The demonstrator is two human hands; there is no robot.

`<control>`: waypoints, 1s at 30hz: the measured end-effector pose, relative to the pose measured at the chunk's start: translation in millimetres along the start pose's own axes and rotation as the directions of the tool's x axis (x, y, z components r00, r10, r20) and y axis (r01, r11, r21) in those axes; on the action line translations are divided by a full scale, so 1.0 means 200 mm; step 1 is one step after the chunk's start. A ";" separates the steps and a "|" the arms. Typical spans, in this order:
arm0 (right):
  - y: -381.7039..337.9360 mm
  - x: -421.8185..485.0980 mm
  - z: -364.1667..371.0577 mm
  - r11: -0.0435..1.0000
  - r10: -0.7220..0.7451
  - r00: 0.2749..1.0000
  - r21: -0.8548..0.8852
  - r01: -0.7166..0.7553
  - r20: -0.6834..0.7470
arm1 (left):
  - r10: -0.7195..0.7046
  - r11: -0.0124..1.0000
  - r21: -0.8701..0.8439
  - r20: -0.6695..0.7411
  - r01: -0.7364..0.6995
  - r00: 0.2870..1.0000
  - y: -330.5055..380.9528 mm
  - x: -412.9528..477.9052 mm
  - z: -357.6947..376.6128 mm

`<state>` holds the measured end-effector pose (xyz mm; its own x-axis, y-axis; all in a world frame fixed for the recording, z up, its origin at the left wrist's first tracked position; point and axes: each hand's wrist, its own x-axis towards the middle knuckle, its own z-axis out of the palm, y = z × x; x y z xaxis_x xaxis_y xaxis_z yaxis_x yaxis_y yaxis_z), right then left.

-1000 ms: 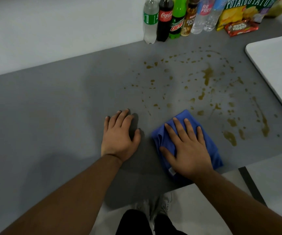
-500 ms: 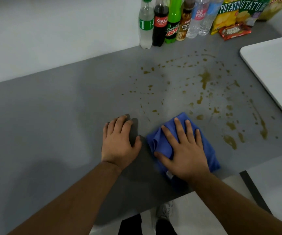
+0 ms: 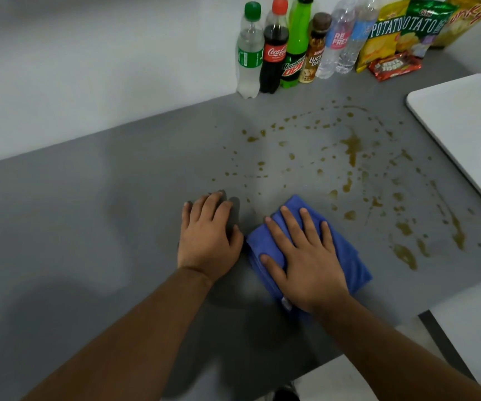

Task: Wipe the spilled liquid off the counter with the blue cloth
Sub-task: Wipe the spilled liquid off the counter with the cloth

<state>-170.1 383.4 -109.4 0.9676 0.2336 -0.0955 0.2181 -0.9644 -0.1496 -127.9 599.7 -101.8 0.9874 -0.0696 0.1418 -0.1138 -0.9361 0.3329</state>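
A folded blue cloth lies on the grey counter near its front edge. My right hand presses flat on the cloth with fingers spread, covering most of it. My left hand rests palm down on the bare counter just left of the cloth, holding nothing. Brown spilled liquid is spattered in drops and streaks across the counter beyond and to the right of the cloth, with larger blots near the front right.
Several drink bottles stand in a row against the white wall at the back. Snack bags lie to their right. A white board sits on the counter's right side. The counter's front edge runs just below my right wrist.
The view has tilted so the whole scene sits lower in frame. My right hand and the cloth have slid slightly left, toward my left hand, which stays planted.
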 end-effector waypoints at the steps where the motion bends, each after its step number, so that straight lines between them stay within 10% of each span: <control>1: 0.02 0.00 0.00 1.000 0.019 1.000 -0.005 -0.019 0.000 | 0.003 1.000 -0.005 -0.001 -0.003 1.000 0.00 0.00 0.00; 7: -0.06 0.27 -0.04 0.991 0.125 0.992 -0.043 -0.124 0.030 | 0.002 0.999 -0.039 -0.004 -0.002 1.000 0.00 0.01 0.00; 30: -0.07 0.42 -0.07 0.981 -0.179 0.980 -0.053 0.184 0.085 | -0.135 0.990 -0.054 -0.018 0.134 0.991 -0.21 0.32 -0.10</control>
<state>-89.8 415.3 -102.2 0.8986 0.4123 -0.1503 0.3989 -0.9102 -0.1118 -62.4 641.9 -87.8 0.9916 0.0637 0.1126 0.0136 -0.9170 0.3986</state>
